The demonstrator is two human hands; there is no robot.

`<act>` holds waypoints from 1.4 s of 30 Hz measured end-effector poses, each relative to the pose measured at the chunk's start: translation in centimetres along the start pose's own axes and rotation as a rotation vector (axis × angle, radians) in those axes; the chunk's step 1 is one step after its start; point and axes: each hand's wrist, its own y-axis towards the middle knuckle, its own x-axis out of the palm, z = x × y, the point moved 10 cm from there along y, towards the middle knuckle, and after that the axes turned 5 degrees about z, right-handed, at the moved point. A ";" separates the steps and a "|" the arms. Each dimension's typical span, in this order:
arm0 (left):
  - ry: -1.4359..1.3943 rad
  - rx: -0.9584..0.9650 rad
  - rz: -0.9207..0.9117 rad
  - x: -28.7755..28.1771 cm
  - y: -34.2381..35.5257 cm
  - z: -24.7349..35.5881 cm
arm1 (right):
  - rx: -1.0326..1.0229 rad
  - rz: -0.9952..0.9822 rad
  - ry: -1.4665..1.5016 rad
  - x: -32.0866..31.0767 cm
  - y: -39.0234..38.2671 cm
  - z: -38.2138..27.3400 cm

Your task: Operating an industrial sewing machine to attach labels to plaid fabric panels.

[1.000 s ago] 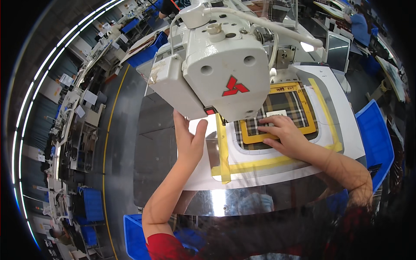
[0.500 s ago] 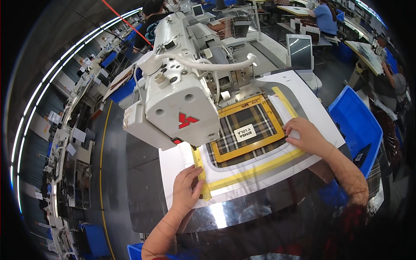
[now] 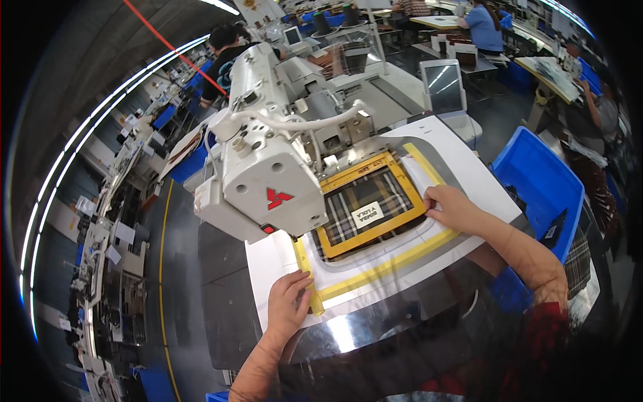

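Note:
A white industrial sewing machine (image 3: 261,181) stands over a white template sheet (image 3: 472,174) bordered with yellow tape (image 3: 385,264). Beside its head, a yellow frame (image 3: 363,238) surrounds plaid fabric (image 3: 385,194) with a white label (image 3: 366,214). My left hand (image 3: 288,301) rests on the taped strip at the template's left side, fingers slightly bent and apart. At the frame's right edge, my right hand (image 3: 449,209) has its fingers curled in with the thumb below; what, if anything, they pinch is too small to make out.
A blue bin (image 3: 556,181) sits right of the table's steel edge (image 3: 362,325), and a screen (image 3: 442,87) stands behind the template. Co-workers sit at benches, one in a blue top (image 3: 483,33), another in black behind the machine (image 3: 218,60).
My left hand has come down from beside the machine head to the taped strip. My right hand has left the fabric for the frame's right edge and curled its fingers. The view has shifted.

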 end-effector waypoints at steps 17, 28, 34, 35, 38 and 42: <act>-0.185 0.294 -0.598 10.3 -0.1 13.6 | -0.226 -0.426 0.893 -4.5 -15.0 -6.5; -0.325 -0.418 -0.366 3.1 -1.0 10.5 | 1.002 0.185 0.274 -11.9 -14.4 41.3; -0.418 -0.462 -0.255 0.1 -0.2 13.2 | 1.017 -0.064 -0.273 -4.0 -13.4 45.0; -0.449 -0.463 -0.236 -0.7 -0.2 13.9 | 1.006 0.049 -0.319 -3.5 -13.4 45.3; -0.582 -0.450 -0.166 -3.7 -1.3 15.3 | 1.111 0.279 -0.251 -1.2 -13.9 48.8; -0.846 -0.426 -0.110 -8.1 -6.3 13.9 | 1.035 0.346 -0.287 0.5 -12.9 54.0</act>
